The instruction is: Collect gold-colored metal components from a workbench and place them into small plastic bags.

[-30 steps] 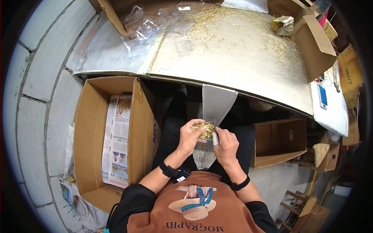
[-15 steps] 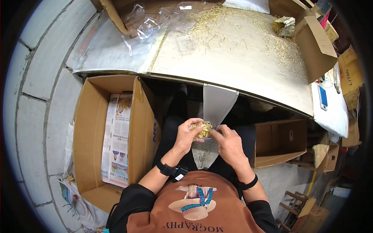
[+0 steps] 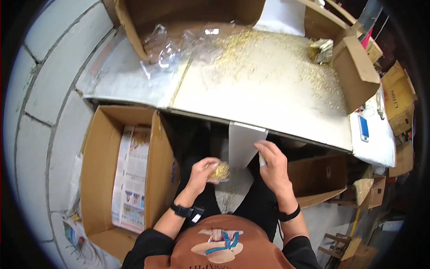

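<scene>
My left hand (image 3: 200, 175) is closed on the near-left side of a small clear plastic box (image 3: 218, 180), held level above my lap. A heap of thin gold-coloured metal pieces (image 3: 220, 171) fills it; they look like small hooks or pins. My right hand (image 3: 274, 166) is raised to the right of the box, apart from it, close to the table's front edge. Its fingers are bent forward and look parted from the thumb. A pale patch shows by the thumb, too blurred to make out.
Many loose gold pieces (image 3: 237, 47) lie scattered over the white table (image 3: 268, 103), beside clear plastic boxes (image 3: 172, 49). A cardboard box lined with newspaper (image 3: 130, 179) stands at my left, another carton (image 3: 316, 177) at my right. A blue phone-like device (image 3: 363, 127) lies on the table's right end.
My right hand has left the box of gold pieces and moved up and right toward the table edge. My left hand has lowered slightly left with the box. The whole view has shifted a little.
</scene>
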The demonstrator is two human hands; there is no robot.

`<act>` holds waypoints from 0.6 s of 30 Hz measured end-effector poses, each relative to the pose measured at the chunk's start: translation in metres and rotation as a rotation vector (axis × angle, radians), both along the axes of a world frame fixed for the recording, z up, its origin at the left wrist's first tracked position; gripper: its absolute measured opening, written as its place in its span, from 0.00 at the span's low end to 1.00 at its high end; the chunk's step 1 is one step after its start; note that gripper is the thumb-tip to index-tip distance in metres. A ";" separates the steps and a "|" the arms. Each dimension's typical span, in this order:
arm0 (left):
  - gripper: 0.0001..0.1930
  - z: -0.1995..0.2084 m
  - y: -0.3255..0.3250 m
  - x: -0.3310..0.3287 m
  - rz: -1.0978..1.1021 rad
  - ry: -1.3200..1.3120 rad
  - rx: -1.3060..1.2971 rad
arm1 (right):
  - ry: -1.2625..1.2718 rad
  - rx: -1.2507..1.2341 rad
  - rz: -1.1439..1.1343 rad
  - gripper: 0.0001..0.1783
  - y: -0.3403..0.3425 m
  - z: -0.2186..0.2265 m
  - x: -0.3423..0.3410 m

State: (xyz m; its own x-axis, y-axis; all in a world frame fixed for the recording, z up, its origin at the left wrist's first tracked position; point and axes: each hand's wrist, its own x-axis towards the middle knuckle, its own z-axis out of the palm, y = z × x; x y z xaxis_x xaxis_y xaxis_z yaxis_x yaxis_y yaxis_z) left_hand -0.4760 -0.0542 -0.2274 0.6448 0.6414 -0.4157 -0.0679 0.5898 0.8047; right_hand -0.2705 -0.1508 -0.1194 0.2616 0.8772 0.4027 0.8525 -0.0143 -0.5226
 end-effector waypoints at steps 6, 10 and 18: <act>0.10 -0.036 0.008 -0.020 -0.065 0.182 -0.060 | -0.100 -0.222 -0.126 0.28 0.119 0.014 0.102; 0.15 -0.047 0.006 -0.011 -0.069 0.064 -0.168 | -0.114 -0.388 -0.117 0.31 0.178 0.010 0.119; 0.17 -0.056 -0.001 0.006 -0.032 0.039 -0.185 | -0.279 -0.346 0.129 0.28 0.124 0.010 0.051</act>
